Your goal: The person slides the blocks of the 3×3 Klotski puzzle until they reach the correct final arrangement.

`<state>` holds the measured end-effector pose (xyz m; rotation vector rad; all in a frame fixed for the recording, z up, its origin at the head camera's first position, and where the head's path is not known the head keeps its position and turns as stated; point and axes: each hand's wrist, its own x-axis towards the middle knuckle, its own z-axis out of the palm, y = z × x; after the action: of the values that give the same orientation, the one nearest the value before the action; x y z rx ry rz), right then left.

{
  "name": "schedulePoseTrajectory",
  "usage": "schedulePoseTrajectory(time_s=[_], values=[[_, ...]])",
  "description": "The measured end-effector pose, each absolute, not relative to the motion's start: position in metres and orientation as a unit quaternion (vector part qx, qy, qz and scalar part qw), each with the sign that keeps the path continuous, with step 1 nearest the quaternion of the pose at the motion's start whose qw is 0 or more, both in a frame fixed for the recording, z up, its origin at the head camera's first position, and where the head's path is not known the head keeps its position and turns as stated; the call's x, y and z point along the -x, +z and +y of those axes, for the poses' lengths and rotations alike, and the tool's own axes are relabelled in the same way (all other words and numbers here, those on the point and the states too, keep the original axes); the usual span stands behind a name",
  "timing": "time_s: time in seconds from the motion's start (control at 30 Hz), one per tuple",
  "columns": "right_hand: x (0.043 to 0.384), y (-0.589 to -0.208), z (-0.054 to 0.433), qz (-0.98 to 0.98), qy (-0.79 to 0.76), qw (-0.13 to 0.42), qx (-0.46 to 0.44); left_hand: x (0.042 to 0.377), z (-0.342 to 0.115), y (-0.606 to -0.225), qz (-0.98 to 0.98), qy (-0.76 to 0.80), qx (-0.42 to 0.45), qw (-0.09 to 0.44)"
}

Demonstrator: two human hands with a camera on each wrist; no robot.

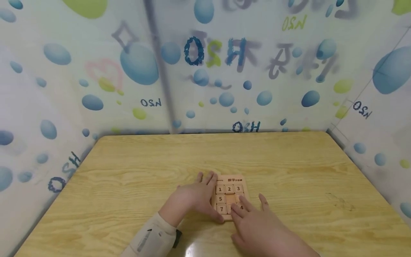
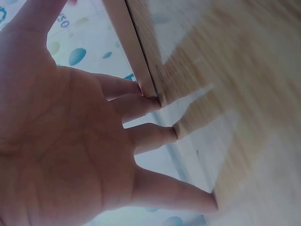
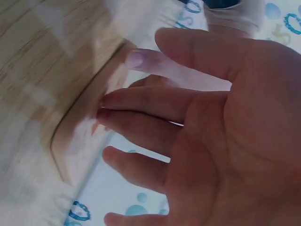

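Note:
A wooden number sliding puzzle point(image 1: 231, 179) lies flat on the table. Tiles 1, 2 and 3 fill its top row; 5 and 7 sit down the left side, and the middle slot point(image 1: 230, 198) is bare. My left hand point(image 1: 197, 198) holds the puzzle along its left side, thumb at the near corner and fingertips at the far one. In the left wrist view that hand's other fingers spread straight onto the table. My right hand point(image 1: 258, 225) rests its extended fingertips on the lower right tiles, partly covering them, near tile 4 point(image 1: 242, 207).
The wooden table point(image 1: 144, 157) stretches out around the puzzle on all sides. Walls point(image 1: 224, 82) with blue and green bubbles and lettering stand behind and beside it. A pale sleeve with a strapped device point(image 1: 154, 237) covers the left forearm.

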<state>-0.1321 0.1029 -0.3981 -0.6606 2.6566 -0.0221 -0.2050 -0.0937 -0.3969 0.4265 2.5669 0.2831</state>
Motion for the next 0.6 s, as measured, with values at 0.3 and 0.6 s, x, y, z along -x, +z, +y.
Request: schedulePoseTrajectory(time_s=[0.3, 0.6], values=[[0.1289, -0.3997, 0.1031, 0.943, 0.009, 0.244, 0.225, 0.2049, -0.0921, -0.3976, 0.948, 0.103, -0.159, 0.257], [0.1283, -0.3944, 0.1045, 0.946, 0.014, 0.245, 0.214, 0.204, -0.092, -0.397, 0.949, 0.104, -0.155, 0.255]])
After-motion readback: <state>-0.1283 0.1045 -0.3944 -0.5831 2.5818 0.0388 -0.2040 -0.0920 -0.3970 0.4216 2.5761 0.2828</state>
